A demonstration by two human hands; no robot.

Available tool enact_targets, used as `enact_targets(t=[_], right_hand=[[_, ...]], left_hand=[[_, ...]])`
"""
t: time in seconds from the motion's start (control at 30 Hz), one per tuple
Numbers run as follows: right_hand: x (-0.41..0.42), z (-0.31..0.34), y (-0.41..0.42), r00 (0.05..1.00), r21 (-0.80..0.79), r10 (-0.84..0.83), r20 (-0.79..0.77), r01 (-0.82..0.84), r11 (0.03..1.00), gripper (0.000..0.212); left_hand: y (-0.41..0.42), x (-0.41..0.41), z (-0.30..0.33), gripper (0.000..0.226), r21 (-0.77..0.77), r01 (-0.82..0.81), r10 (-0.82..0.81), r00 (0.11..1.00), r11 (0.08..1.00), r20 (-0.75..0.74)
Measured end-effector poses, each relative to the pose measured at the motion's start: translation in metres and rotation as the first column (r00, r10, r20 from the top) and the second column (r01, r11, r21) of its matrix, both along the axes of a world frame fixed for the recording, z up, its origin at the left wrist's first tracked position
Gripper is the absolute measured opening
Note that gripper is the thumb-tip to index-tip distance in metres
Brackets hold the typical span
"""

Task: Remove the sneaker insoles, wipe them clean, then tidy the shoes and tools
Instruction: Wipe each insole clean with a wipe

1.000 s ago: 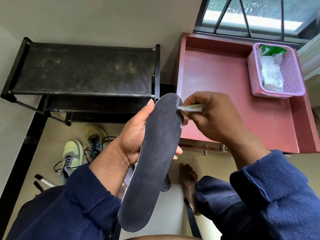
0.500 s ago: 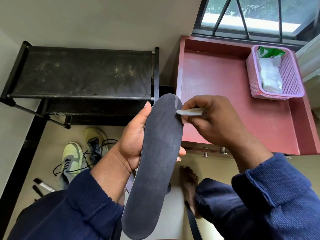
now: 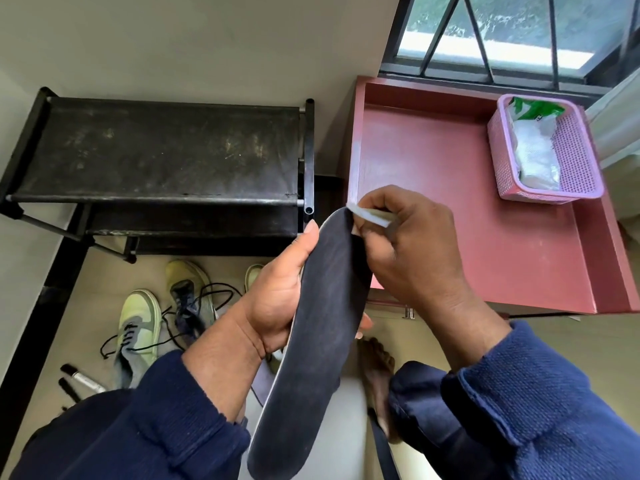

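Head view — steeply down, close.

Insole (image 3: 322,327) matt dark cloth; basket (image 3: 578,157) perforated plastic.

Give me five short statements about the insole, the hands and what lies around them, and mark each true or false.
1. The left hand holds the dark insole. True.
2. The right hand is empty. False: it pinches a folded white wipe at the insole's tip.
3. The pink basket stands on the black rack. False: it sits on the red cabinet top.
4. Pale green sneakers lie on the floor. True.
5. The black rack holds the sneakers. False: its top shelf is bare.
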State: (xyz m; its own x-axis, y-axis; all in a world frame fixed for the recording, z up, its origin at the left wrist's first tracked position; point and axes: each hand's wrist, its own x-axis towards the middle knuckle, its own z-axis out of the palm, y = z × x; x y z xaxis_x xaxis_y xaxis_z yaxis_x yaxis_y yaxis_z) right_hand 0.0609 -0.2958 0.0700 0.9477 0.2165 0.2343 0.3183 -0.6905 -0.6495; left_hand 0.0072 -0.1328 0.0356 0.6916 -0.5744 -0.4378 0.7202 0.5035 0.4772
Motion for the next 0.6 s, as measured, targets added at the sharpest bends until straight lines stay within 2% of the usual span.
enact_targets(t=[0.07, 0.2, 0.37, 0.5, 0.6], right_hand=[[0.000, -0.001, 0.001, 1.000, -0.014, 0.022, -0.021, -0.022, 1.000, 0.011], [0.006, -0.003, -0.007, 0.997, -0.019, -0.045, -0.069, 0.043, 0.999, 0.010], [-0.005, -0.001, 0.005, 0.996, -0.053, 0.043, -0.082, -0.047, 0.997, 0.013], [0.003, -0.003, -0.002, 0.993, -0.025, -0.046, -0.108, 0.044, 0.999, 0.010], [-0.003, -0.003, 0.003, 0.995, -0.042, -0.016, -0.097, 0.012, 0.999, 0.011]], left_hand=[[0.000, 0.000, -0.001, 0.080, -0.006, 0.001, -0.001, 1.000, 1.000, -0.005], [0.002, 0.000, -0.003, 0.079, 0.022, 0.016, -0.016, 1.000, 1.000, 0.020], [0.002, -0.001, -0.003, 0.072, -0.014, -0.064, 0.065, 0.998, 0.998, 0.024], [0.005, 0.002, -0.002, 0.085, 0.014, -0.034, 0.033, 0.999, 0.999, 0.028], [0.005, 0.001, -0.005, 0.085, 0.003, -0.019, 0.019, 0.999, 1.000, 0.030]])
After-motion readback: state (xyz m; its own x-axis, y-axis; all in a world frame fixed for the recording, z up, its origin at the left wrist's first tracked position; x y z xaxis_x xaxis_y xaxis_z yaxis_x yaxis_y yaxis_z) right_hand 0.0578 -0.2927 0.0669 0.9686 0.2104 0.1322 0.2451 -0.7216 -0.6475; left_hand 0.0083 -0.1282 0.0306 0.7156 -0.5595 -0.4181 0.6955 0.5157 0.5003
